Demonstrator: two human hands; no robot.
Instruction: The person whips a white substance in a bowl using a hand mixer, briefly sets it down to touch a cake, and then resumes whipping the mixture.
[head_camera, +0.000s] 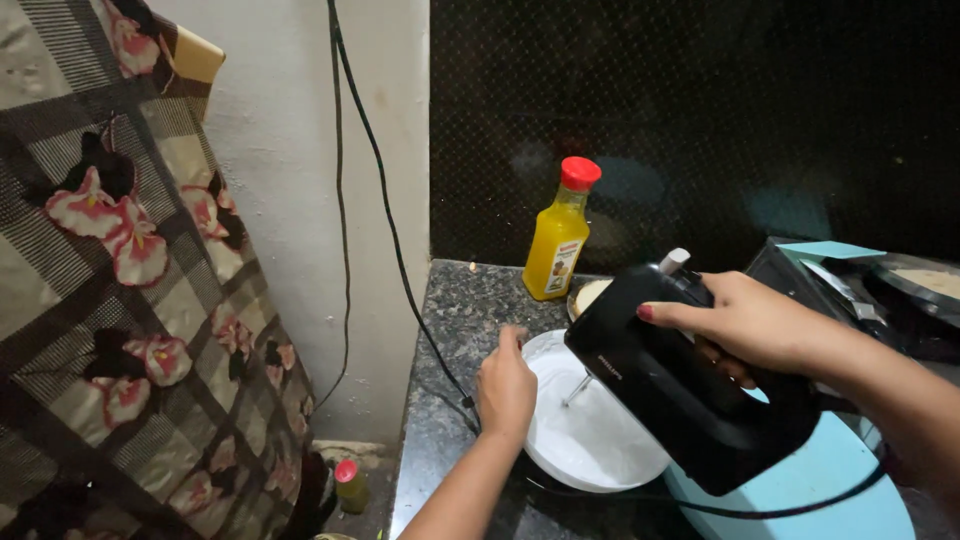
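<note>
The right hand (745, 325) is wrapped around the handle of a black plastic electric hand mixer (685, 385), tilted so its metal beaters (578, 390) dip into the white mixture. The left hand (505, 385) clasps the near-left rim of the round white bowl (590, 440), which sits on the speckled dark granite countertop (465, 300) close to its left edge. A plastic bottle of orange liquid with a red cap (560, 235) stands at the back edge. With the bowl so near the edge and the black cord (400, 260) trailing past it, a tug could likely shift the bowl; shallow, tilted beaters may spatter.
</note>
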